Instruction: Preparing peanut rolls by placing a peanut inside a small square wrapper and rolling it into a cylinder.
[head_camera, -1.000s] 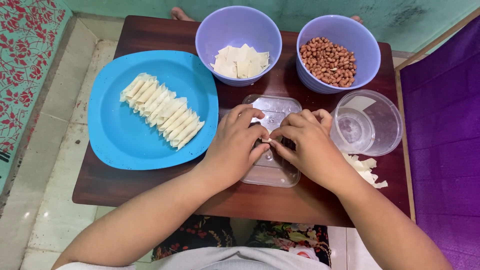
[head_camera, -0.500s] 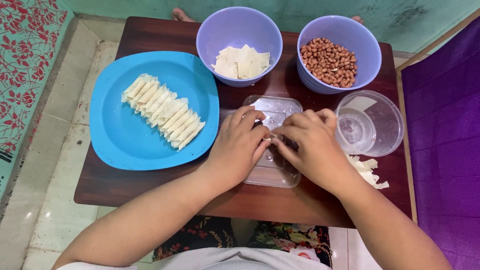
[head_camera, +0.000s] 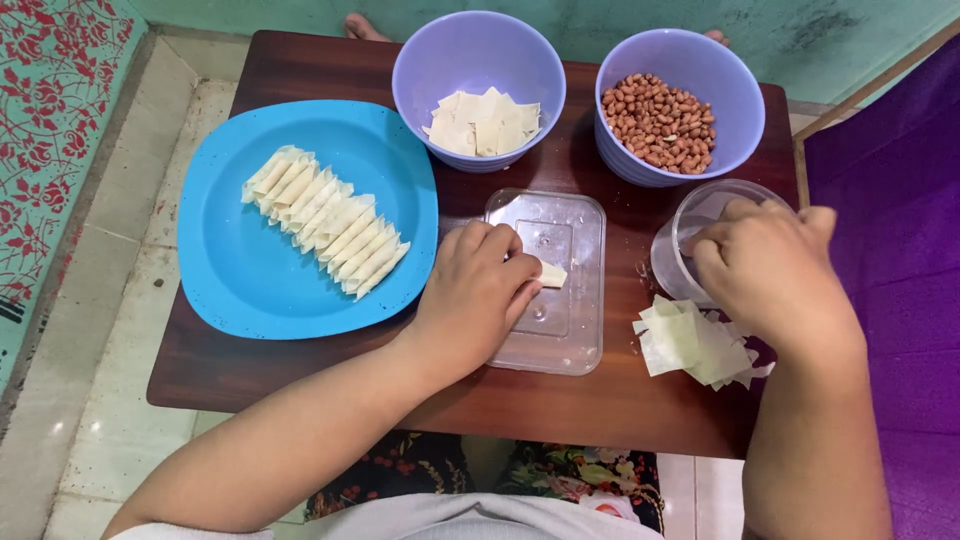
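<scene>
My left hand (head_camera: 480, 285) rests on a clear plastic lid (head_camera: 570, 340) at the table's middle, fingers closed on a small rolled pale wrapper (head_camera: 551, 273). My right hand (head_camera: 775, 270) is over a clear round container (head_camera: 690, 215) at the right, fingertips dipped into it; whether it holds anything is hidden. A heap of pale wrapper scraps (head_camera: 690, 345) lies just below that hand.
A blue plate (head_camera: 230, 270) with a row of several rolled wrappers (head_camera: 325, 225) sits at the left. At the back stand two lilac bowls, one with square wrappers (head_camera: 480, 120), one with peanuts (head_camera: 660, 120). The brown table (head_camera: 330, 370) ends near my lap; purple cloth (head_camera: 900, 200) hangs right.
My right hand has left the lid and moved right to the clear round container. My left hand stays on the lid holding the rolled wrapper.
</scene>
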